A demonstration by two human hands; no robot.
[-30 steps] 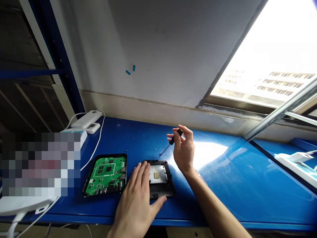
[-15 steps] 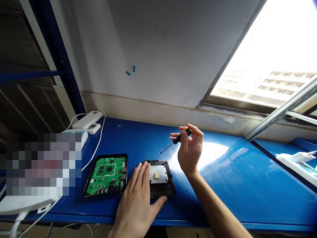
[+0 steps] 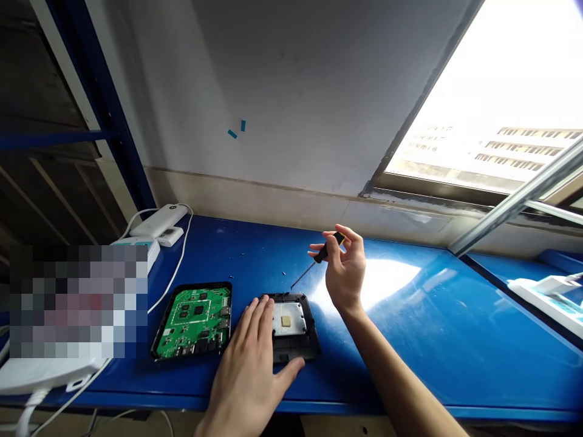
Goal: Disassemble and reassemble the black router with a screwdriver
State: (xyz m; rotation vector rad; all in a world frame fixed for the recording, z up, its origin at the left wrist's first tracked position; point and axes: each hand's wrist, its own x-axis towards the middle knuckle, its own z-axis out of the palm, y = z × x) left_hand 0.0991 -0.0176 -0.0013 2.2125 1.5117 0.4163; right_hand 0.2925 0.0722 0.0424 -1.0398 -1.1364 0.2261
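My left hand (image 3: 252, 355) lies with fingers stretched out over the left part of a black plastic cover (image 3: 296, 351). A metal plate (image 3: 296, 314) with a small beige pad (image 3: 285, 321) is fixed inside that cover. My right hand (image 3: 345, 273) grips a black and yellow screwdriver (image 3: 322, 252) above the table. Its tip, with a tiny dark piece at it, points down just beyond the cover's far edge. Left of my left hand is a black case (image 3: 157, 340) holding a green circuit board (image 3: 194, 318).
Several tiny screws (image 3: 283, 274) lie on the blue table (image 3: 455, 340) beyond the cover. White adapters (image 3: 159, 220) and cables (image 3: 182, 255) are at the left, beside a pixelated area. Another white power strip (image 3: 546, 300) stands at the far right, past a metal bar (image 3: 510, 212).
My right hand has moved slightly left, and the screwdriver tip has come down closer to the far edge of the cover. My left hand stays on the cover.
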